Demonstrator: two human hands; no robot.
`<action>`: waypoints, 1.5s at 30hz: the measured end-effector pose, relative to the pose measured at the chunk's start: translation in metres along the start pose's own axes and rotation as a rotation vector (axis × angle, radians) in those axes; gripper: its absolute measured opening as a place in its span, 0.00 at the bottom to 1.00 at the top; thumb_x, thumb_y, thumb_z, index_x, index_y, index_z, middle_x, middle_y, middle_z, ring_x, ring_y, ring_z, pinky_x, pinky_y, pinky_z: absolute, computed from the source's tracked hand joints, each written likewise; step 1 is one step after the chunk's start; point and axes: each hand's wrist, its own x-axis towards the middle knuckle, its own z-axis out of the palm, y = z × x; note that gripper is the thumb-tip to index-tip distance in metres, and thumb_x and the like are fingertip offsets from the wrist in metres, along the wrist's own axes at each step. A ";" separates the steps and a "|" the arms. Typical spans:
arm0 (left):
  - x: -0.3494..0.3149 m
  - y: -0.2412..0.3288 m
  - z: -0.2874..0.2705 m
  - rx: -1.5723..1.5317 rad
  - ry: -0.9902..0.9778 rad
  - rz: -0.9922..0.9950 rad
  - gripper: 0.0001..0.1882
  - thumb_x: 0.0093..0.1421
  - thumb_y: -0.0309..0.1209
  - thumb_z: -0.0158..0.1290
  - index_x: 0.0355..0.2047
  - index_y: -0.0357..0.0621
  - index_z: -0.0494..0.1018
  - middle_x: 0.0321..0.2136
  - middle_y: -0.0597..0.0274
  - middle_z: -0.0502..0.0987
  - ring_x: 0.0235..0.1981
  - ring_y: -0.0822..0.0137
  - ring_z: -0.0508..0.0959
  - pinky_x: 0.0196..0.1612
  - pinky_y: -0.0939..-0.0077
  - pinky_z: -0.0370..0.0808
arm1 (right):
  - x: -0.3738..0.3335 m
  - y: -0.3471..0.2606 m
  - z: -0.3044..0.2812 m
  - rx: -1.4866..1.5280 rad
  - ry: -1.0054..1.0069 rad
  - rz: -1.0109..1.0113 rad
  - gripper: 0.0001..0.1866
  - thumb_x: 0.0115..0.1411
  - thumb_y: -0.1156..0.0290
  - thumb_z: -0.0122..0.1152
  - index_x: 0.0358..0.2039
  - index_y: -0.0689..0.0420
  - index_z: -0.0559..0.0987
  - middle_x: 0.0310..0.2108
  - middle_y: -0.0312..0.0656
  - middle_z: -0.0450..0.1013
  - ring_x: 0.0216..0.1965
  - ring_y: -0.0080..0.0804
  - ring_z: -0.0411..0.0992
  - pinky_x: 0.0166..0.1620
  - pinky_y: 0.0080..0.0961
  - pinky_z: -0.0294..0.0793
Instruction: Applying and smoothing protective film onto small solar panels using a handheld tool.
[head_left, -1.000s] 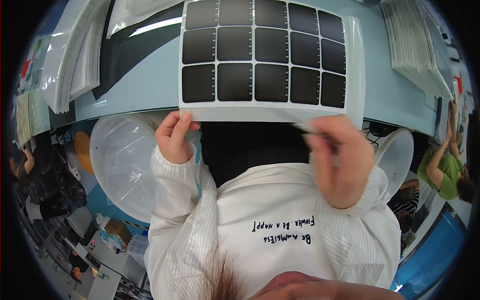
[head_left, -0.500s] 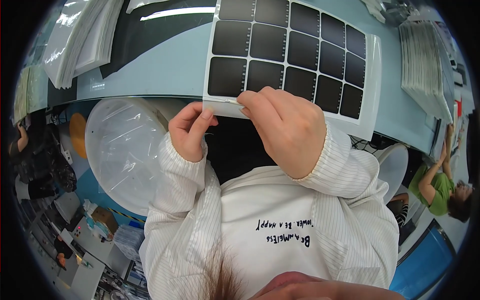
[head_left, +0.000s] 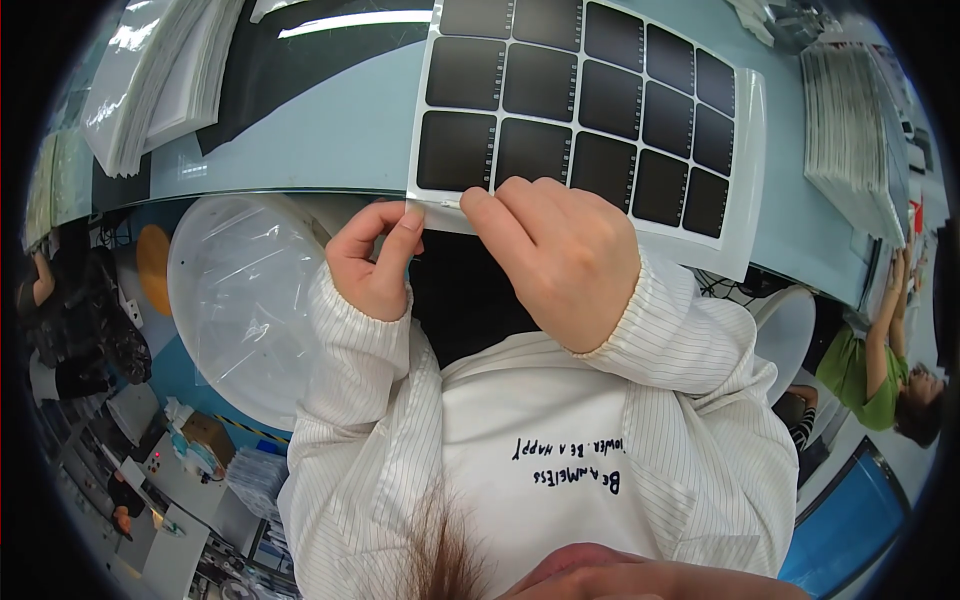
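Observation:
A white sheet of black, round-cornered square stickers (head_left: 458, 150) lies on the table, its near margin reaching past the table's front edge. My left hand (head_left: 372, 262) pinches the sheet's near left corner between thumb and fingers. Just to its right, my right hand (head_left: 560, 262) is closed at the same near margin, knuckles up. A small, thin, pale piece (head_left: 449, 204) pokes out from its fingertips along the margin. Too little of it shows to name it, and the fingers hide the rest.
A large whitish round tub (head_left: 240, 310) holding clear plastic film stands below the table's edge at left. Stacked white sheets (head_left: 150, 90) rise at the far left, another stack (head_left: 852, 140) at right. A dark sheet (head_left: 330, 70) lies behind. A person in green (head_left: 868, 375) is at right.
My right hand has slid a little left along the sheet's near margin, closer to the corner. My left hand has shifted slightly left and still pinches the corner.

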 end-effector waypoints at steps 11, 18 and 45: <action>0.001 0.004 -0.001 -0.036 0.024 -0.041 0.06 0.60 0.25 0.55 0.31 0.34 0.77 0.22 0.66 0.75 0.23 0.77 0.71 0.29 0.83 0.68 | 0.007 -0.014 0.011 -0.058 -0.019 -0.005 0.13 0.46 0.75 0.60 0.35 0.61 0.75 0.23 0.36 0.64 0.22 0.26 0.67 0.22 0.22 0.67; 0.000 0.006 0.005 0.006 0.057 -0.056 0.07 0.60 0.27 0.55 0.30 0.35 0.79 0.19 0.67 0.74 0.21 0.78 0.70 0.27 0.84 0.66 | -0.005 -0.002 -0.014 -0.089 -0.135 0.024 0.11 0.47 0.75 0.59 0.33 0.61 0.75 0.23 0.37 0.65 0.23 0.28 0.68 0.24 0.24 0.68; 0.004 0.000 -0.008 0.126 0.086 0.074 0.08 0.60 0.30 0.56 0.28 0.36 0.76 0.17 0.68 0.70 0.20 0.77 0.66 0.26 0.83 0.62 | -0.066 0.038 -0.067 -0.171 -0.179 0.138 0.14 0.43 0.84 0.61 0.33 0.62 0.79 0.24 0.40 0.72 0.23 0.33 0.71 0.23 0.26 0.70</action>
